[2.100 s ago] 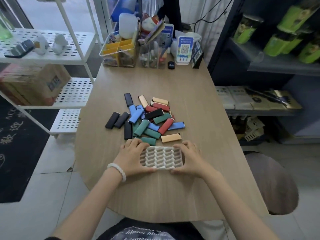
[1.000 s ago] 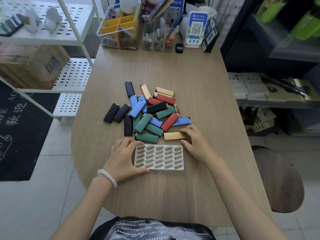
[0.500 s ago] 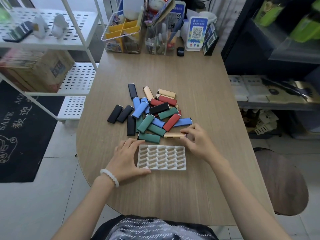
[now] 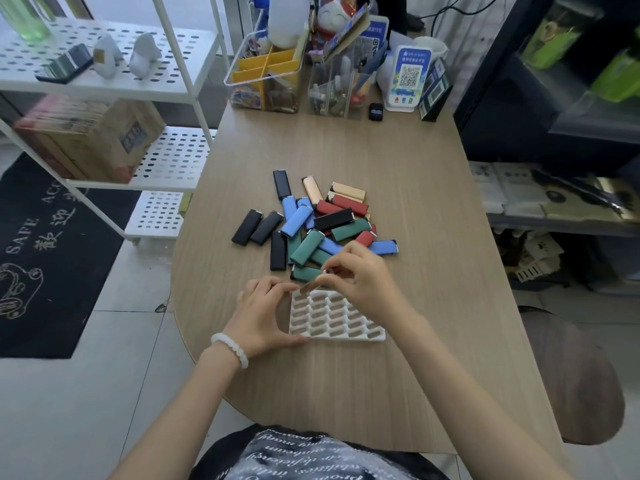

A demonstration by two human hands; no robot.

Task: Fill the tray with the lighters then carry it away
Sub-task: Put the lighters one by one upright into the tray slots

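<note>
A white slotted tray [image 4: 341, 326] lies on the wooden table [image 4: 408, 174] near its front edge, all its slots bare. My left hand [image 4: 263, 315] grips the tray's left end, thumb along the near edge. My right hand [image 4: 360, 275] pinches a tan lighter [image 4: 309, 286] and holds it tilted over the tray's far left corner. Behind the tray lies a loose pile of lighters [image 4: 311, 223] in black, blue, green, red and tan.
Clear organisers [image 4: 266, 81], a QR-code stand [image 4: 408, 77] and a small black item [image 4: 375, 111] crowd the table's far end. A white perforated shelf rack [image 4: 166, 84] stands to the left, dark shelving [image 4: 561, 109] to the right, a round stool [image 4: 575, 382] at lower right.
My right hand picked the tan lighter off the table beside the pile and brought it left over the tray's far left corner. My left hand stayed on the tray's left end.
</note>
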